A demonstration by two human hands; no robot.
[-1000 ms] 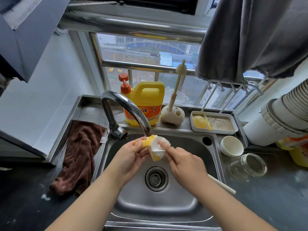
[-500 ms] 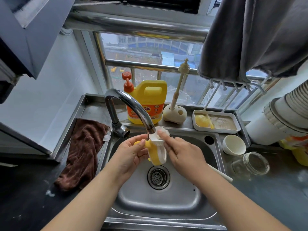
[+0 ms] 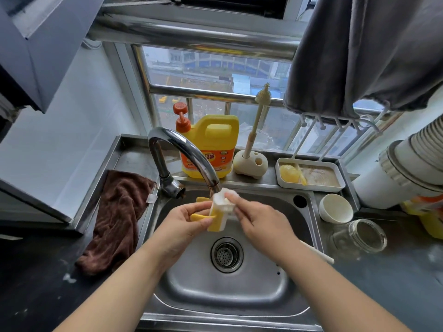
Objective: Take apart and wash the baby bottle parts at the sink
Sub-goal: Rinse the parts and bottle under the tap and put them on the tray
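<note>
Bottle part held under the tap spout, over the sink.

The white-and-yellow bottle part [image 3: 219, 213] sits just below the tap [image 3: 184, 154] spout, above the sink [image 3: 230, 283] drain. The left hand [image 3: 182, 226] pinches its yellow side with curled fingers; the right hand [image 3: 261, 224] grips its white upper end, a thin white handle [image 3: 316, 251] showing behind the wrist. Behind the tap stand a yellow soap jug [image 3: 211, 147], a brush in a holder [image 3: 250, 161] and a tray [image 3: 311, 174]. Right of the sink: a white cup [image 3: 335, 208] and a glass jar [image 3: 358, 237]. A brown cloth [image 3: 119, 216] lies left on the worktop [image 3: 36, 295].
</note>
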